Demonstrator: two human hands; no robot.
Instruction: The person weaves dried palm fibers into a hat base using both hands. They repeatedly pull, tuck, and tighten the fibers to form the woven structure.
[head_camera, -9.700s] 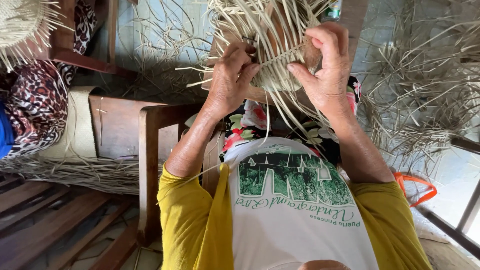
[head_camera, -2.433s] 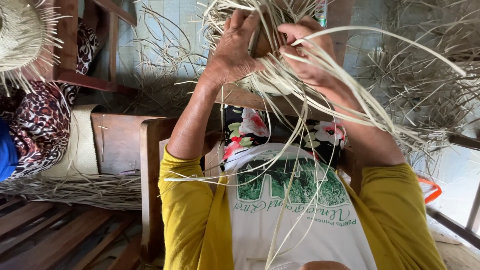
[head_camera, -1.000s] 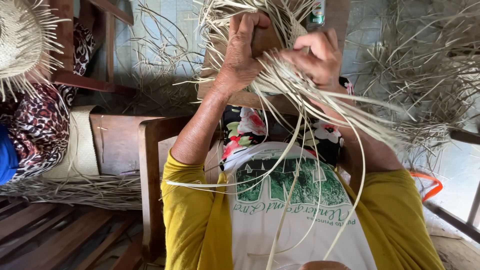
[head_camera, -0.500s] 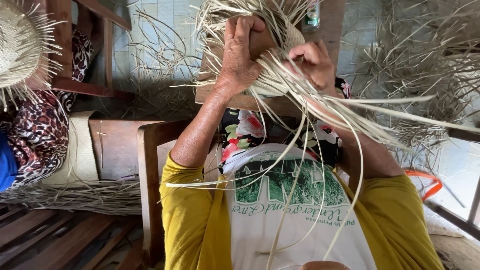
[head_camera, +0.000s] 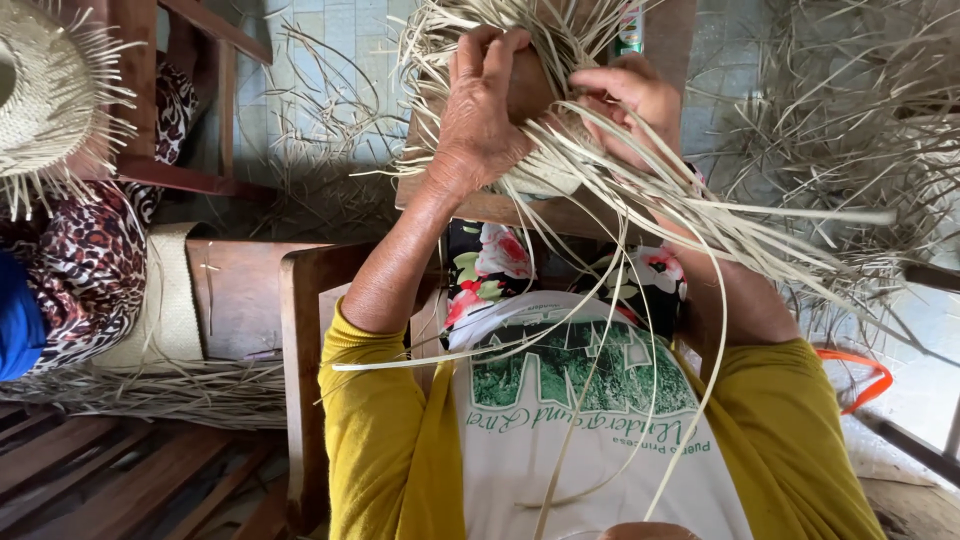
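Observation:
My left hand (head_camera: 480, 110) presses down on top of a half-woven pale straw piece (head_camera: 545, 170) that sits over a brown wooden form (head_camera: 525, 85) on my lap. My right hand (head_camera: 632, 98) grips the loose straw strands (head_camera: 700, 220) just right of the form, fingers curled into them. The long strands fan out to the right and hang down over my white printed shirt (head_camera: 590, 420) and yellow sleeves. A wooden board (head_camera: 560, 212) lies under the work, above flowered cloth.
A woven straw hat (head_camera: 40, 90) with loose ends is at top left, above a person in leopard-print cloth (head_camera: 75, 280). A wooden chair frame (head_camera: 300, 330) stands at my left. Heaps of loose straw (head_camera: 850, 130) fill the right side. An orange loop (head_camera: 865, 375) lies lower right.
My left hand has shifted up onto the top of the form. The strands, loosely arched before, are now gathered under my right hand and swept out to the right.

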